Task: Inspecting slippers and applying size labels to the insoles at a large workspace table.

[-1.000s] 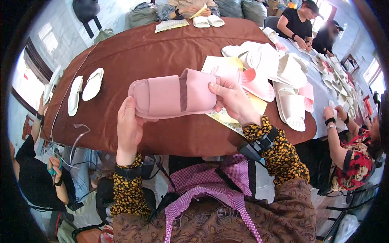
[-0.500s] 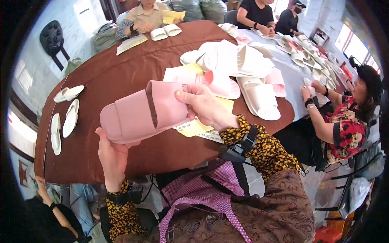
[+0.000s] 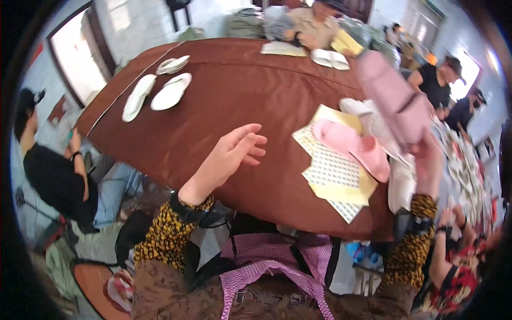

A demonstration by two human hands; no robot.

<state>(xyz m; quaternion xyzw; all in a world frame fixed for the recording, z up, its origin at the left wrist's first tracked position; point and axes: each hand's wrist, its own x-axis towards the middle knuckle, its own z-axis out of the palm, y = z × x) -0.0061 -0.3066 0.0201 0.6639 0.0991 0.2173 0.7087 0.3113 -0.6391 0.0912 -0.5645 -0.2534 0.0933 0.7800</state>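
Observation:
In my right hand point(image 3: 426, 157) a pink slide sandal point(image 3: 392, 96) is gripped by its strap end, raised over the right part of the table with its sole end pointing up and away; it is slightly blurred. My left hand point(image 3: 232, 152) hovers empty over the brown cloth, fingers bent but apart. Below and left of the held sandal lies another pair of pink slides point(image 3: 349, 144), resting on yellow-edged sticker sheets point(image 3: 338, 173). White slides point(image 3: 401, 186) are piled beside them, partly hidden by my right hand and the raised sandal.
The table wears a brown cloth point(image 3: 234, 96). Several white slides point(image 3: 170, 92) lie at its far left. Across it sits a person point(image 3: 314, 26) by a white pair point(image 3: 329, 58). More people work at the right around a heap of footwear point(image 3: 458, 154); a person in black point(image 3: 53, 160) is at left.
My left hand has let go of the pink slide sandal. My right hand has carried it to the right and tipped it upward. The view has swung toward the left.

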